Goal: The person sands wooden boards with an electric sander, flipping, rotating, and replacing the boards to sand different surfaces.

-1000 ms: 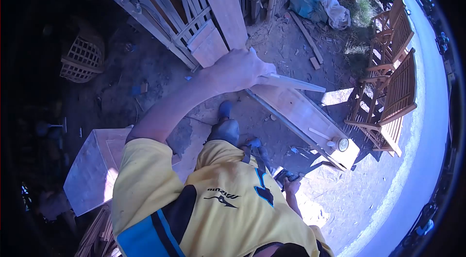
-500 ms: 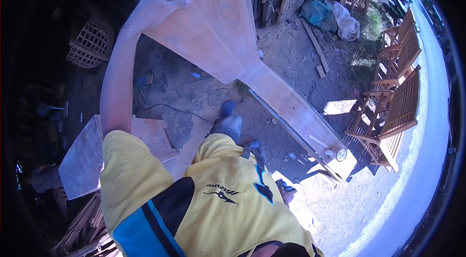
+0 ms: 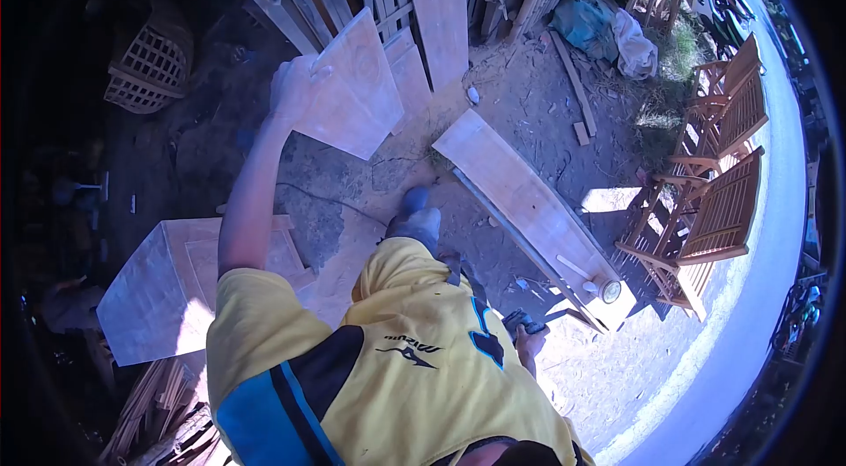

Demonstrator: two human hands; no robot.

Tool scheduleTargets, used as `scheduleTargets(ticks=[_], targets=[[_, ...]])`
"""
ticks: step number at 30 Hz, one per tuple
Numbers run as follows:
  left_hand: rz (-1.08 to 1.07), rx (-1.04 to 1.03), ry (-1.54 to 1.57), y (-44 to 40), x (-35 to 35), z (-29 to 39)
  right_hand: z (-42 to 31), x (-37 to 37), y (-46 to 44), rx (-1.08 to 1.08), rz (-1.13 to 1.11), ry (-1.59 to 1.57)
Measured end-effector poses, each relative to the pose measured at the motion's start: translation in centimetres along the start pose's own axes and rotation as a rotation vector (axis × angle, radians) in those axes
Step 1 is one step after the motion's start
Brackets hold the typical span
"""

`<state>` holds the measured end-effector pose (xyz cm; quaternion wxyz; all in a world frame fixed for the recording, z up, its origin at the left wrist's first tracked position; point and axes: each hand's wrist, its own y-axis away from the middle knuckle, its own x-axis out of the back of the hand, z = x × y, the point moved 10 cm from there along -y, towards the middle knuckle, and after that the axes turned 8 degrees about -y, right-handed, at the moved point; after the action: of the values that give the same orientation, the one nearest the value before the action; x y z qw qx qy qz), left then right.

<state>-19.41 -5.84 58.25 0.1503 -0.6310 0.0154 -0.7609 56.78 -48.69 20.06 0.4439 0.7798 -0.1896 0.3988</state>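
My left hand, at the end of an outstretched arm, grips the edge of a flat, tapered wooden board. The board is held tilted in front of two other wooden boards that lean at the slatted wood. Whether its lower edge touches the ground, I cannot tell. Low at my other side, my right hand is closed around a dark, rounded object, partly hidden by my shirt; its kind is unclear.
A long plank bench carries a round container and a pale stick. Wooden chairs stand at the right beside the road. Another wooden panel piece is at my left, near a woven basket. Bags lie ahead.
My left hand has carried the board forward and down, away from the bench's end, uncovering the leaning boards. My right hand and its dark object show more now.
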Motion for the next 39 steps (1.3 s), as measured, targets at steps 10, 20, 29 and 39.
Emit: scheduleTargets(ticks=[10, 20, 29, 39], targets=[[-0.150, 0.120, 0.034, -4.6, -19.8, -6.2, -8.6, 1.9, 5.1, -0.039, 0.156, -0.023], [-0.359, 0.186, 0.084, -10.3, -31.7, -8.5, -10.8, -1.0, 13.8, -0.194, 0.134, -0.006], [-0.367, 0.120, 0.070, -15.5, -33.1, -11.8, -10.7, -4.4, 17.0, -0.314, 0.111, -0.030], [-0.299, 0.137, 0.029, -17.3, -31.1, -14.4, -14.3, -3.4, 15.3, -0.144, 0.149, -0.026]])
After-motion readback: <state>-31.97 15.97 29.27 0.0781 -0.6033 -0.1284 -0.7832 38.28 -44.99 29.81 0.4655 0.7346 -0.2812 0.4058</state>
